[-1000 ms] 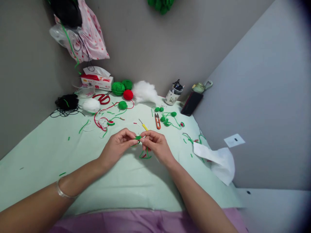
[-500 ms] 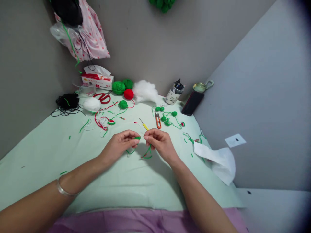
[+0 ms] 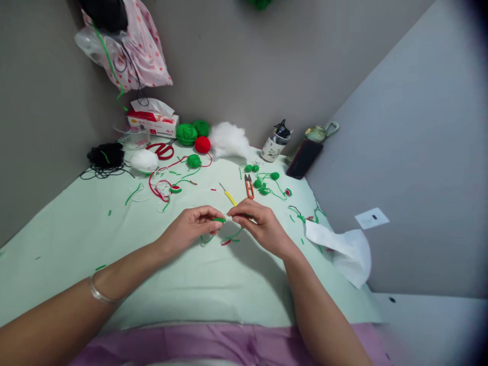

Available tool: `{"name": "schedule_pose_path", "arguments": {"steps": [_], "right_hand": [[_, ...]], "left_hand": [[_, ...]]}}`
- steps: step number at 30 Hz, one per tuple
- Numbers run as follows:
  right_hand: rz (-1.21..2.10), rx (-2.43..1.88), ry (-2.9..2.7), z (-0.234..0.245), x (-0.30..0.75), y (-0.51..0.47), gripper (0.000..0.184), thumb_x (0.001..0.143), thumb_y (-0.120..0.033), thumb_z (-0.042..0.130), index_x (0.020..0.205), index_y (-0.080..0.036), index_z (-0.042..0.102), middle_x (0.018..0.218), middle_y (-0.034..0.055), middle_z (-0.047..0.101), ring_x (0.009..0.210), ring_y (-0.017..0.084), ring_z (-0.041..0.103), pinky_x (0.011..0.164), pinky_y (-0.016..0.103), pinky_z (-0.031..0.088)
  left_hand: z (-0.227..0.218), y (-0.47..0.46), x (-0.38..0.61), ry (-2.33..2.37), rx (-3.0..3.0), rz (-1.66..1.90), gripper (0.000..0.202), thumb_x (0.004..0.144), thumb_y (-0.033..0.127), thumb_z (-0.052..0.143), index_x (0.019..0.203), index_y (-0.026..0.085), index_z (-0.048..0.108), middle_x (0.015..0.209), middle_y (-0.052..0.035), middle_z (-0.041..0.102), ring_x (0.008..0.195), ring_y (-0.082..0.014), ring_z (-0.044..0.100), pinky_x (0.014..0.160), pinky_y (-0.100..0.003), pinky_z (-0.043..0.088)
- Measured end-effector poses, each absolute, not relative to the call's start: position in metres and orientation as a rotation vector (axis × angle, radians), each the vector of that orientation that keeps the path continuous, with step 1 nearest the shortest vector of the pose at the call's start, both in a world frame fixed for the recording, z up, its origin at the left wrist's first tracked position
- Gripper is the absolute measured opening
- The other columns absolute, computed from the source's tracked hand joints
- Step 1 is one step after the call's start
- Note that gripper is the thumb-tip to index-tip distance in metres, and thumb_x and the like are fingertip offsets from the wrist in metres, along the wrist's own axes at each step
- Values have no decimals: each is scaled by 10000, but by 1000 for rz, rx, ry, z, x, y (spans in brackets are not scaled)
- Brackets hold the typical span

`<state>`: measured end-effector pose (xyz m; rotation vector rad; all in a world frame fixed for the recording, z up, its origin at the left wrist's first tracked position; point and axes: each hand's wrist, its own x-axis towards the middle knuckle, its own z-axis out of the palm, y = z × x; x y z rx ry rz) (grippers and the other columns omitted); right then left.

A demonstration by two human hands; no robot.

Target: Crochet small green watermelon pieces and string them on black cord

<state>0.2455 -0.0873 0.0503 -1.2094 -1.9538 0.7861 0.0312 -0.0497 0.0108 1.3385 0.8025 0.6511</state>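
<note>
My left hand (image 3: pixel 202 222) pinches a small green crocheted piece (image 3: pixel 219 220) between thumb and fingertips. A green yarn tail (image 3: pixel 207 239) hangs beneath that hand. Close beside it on the right, my right hand (image 3: pixel 256 219) has thumb and forefinger pressed together; what lies between them is too small to make out. Below its fingers, a strand of green yarn (image 3: pixel 234 236) runs down to a short red end (image 3: pixel 226 243). Just beyond my right hand lies a yellow-handled crochet hook (image 3: pixel 230 197), and past it orange thread snips (image 3: pixel 249 187).
Green yarn balls (image 3: pixel 186 134), a red ball (image 3: pixel 202 145), white stuffing (image 3: pixel 230 141) and a tissue box (image 3: pixel 153 124) line the back wall. Red scissors (image 3: pixel 162 151) lie at left. A pen cup (image 3: pixel 272 147) and phone (image 3: pixel 304 159) stand right; white cloth (image 3: pixel 343 249) lies at the right edge.
My right hand has shifted slightly right and turned more palm-down. The green strand beneath it now stretches sideways. My left hand keeps its hold on the crocheted piece.
</note>
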Motion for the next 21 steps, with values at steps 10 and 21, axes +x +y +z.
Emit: {"name": "schedule_pose_path", "arguments": {"steps": [10, 21], "right_hand": [[624, -1250, -2004, 47, 249, -88, 144, 939, -235, 600, 930, -245, 743, 869, 38, 600, 802, 157, 593, 714, 294, 462], [473, -1243, -2193, 49, 253, -90, 175, 942, -147, 570, 958, -219, 729, 889, 42, 582, 811, 143, 576, 712, 270, 445]], "left_hand": [[14, -51, 33, 812, 1365, 657, 232, 778, 372, 717, 922, 199, 662, 740, 18, 596, 688, -136, 545, 629, -250, 405], [14, -52, 32, 763, 1468, 587, 181, 822, 332, 648, 933, 192, 674, 924, -17, 587, 739, -138, 551, 650, -267, 417]]}}
